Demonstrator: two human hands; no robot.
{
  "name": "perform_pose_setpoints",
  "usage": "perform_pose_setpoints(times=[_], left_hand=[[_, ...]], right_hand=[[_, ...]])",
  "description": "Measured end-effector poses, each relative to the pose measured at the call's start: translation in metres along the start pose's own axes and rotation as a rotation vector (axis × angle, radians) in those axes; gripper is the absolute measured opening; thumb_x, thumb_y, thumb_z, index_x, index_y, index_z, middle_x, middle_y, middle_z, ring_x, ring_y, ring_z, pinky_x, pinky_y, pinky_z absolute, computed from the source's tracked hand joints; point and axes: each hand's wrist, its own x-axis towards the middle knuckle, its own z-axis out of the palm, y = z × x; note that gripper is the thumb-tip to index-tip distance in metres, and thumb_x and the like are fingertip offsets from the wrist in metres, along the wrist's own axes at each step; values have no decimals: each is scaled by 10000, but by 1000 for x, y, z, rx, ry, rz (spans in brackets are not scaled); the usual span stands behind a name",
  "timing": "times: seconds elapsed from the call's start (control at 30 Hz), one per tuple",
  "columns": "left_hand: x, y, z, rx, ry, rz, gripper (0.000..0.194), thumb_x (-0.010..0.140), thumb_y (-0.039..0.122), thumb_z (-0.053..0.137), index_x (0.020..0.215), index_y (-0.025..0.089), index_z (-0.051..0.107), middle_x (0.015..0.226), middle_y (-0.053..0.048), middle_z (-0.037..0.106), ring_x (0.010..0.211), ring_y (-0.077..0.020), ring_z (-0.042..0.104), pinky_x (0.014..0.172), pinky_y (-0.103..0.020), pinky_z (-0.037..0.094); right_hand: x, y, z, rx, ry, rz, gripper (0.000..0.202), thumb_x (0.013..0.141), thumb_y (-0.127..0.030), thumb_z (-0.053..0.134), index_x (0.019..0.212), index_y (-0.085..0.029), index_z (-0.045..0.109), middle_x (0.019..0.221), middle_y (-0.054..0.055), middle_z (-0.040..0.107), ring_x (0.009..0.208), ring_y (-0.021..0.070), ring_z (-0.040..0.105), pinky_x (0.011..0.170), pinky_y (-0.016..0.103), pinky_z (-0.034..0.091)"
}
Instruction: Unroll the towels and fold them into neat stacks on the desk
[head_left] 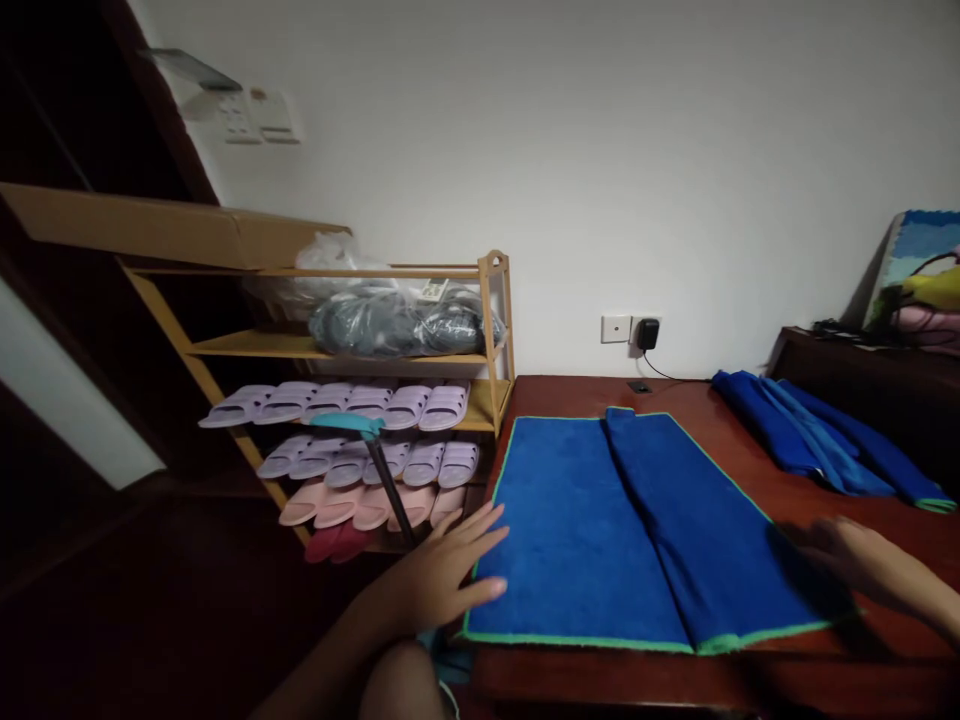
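A blue towel [562, 530] with bright green edging lies spread on the reddish-brown wooden table [637, 685]. A long lengthwise fold [637, 490] runs through it, right of its middle. My left hand [457, 565] is at the towel's left edge, fingers spread, its fingertips over the green border. On the opposite side, my right hand [855, 560] is beside the towel's right edge. That hand is dim and smeared by motion, so its finger positions are unclear. Behind it on the table lie more blue towels [817, 440], folded lengthwise into strips.
Left of the table stands a wooden rack [495, 340] with rows of lilac slippers [442, 405] and pink slippers [375, 505]. A blue-topped handle [349, 425] rises before it. A cardboard box [150, 230] sits on top. A black plug [648, 334] is in the wall socket.
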Motion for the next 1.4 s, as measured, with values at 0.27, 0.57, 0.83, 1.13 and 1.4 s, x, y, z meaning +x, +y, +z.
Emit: perform_pose_setpoints(times=[0.27, 0.57, 0.83, 1.13, 1.4], left_hand=[[133, -17, 34, 95, 145, -190, 690, 946, 559, 255, 1476, 121, 204, 1538, -120, 123, 1421, -225, 110, 1134, -445, 135], [137, -38, 48, 135, 57, -216, 746, 903, 652, 188, 1475, 175, 228, 1537, -80, 163, 1422, -215, 123, 1135, -424, 75], [127, -42, 44, 134, 36, -225, 753, 897, 664, 167, 1483, 192, 200, 1545, -63, 137, 1423, -213, 117, 1134, -417, 57], [108, -50, 39, 85, 25, -244, 772, 891, 669, 208, 1489, 181, 171, 1548, -79, 106, 1424, -235, 106, 1121, -443, 123], [107, -60, 44, 73, 74, -216, 739, 898, 660, 243, 1484, 211, 197, 1541, -78, 144, 1417, -247, 133, 1120, -439, 147]], right_hand=[[66, -102, 53, -115, -84, -112, 744, 870, -654, 210, 1459, -204, 281, 1539, 76, 192, 1416, 211, 145, 1139, 423, 174], [53, -32, 49, -188, -122, 26, 765, 862, -687, 198, 1476, -235, 246, 1541, 63, 175, 1419, 192, 111, 1150, 418, 117], [31, -5, 40, -212, -115, 59, 742, 874, -650, 197, 1479, -224, 239, 1545, 57, 163, 1420, 191, 110, 1149, 416, 127], [43, 30, 2, -194, 12, 116, 693, 870, -649, 195, 1391, -247, 412, 1465, 75, 373, 1355, 251, 314, 1065, 457, 295], [78, 63, 11, -213, -23, 264, 711, 872, -649, 153, 1452, -267, 305, 1539, 49, 202, 1414, 267, 143, 1080, 570, 185]])
